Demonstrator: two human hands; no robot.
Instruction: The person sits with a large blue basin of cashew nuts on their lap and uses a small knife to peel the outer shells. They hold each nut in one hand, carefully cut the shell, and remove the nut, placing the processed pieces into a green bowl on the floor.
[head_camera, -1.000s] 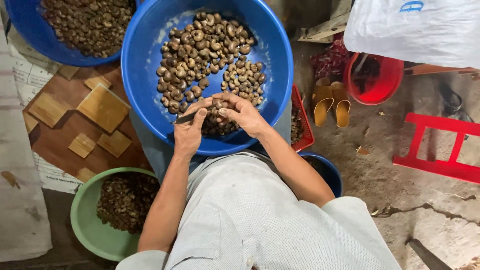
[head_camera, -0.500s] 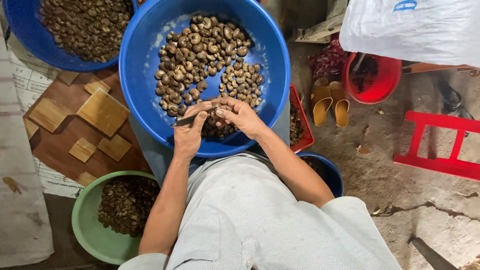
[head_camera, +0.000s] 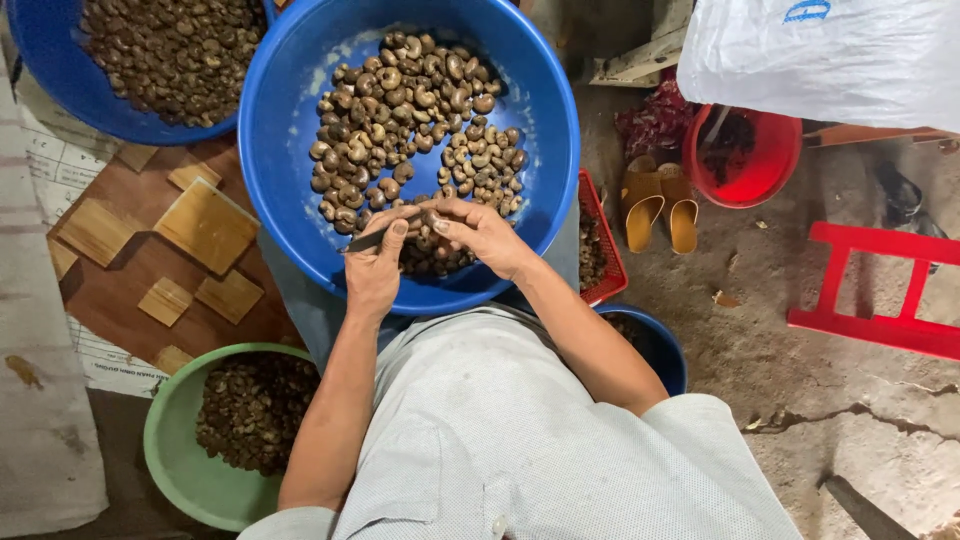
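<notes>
A large blue basin (head_camera: 290, 130) is seen in front of the person, and a heap of brown curved nuts (head_camera: 415, 110) is held in it. A second blue basin (head_camera: 50, 60) at the upper left is filled with darker nuts, and dark shell pieces are kept in a green bowl (head_camera: 170, 450) at the lower left. A red bucket (head_camera: 770, 160) is placed at the right.

A thin knife (head_camera: 368, 240) is gripped by the closed fingers of the left hand (head_camera: 375, 270); its long axis lies almost level, slightly rising toward the right hand (head_camera: 480, 232). One nut (head_camera: 432, 215) is pinched by the right fingers, over the near edge of the heap.
</notes>
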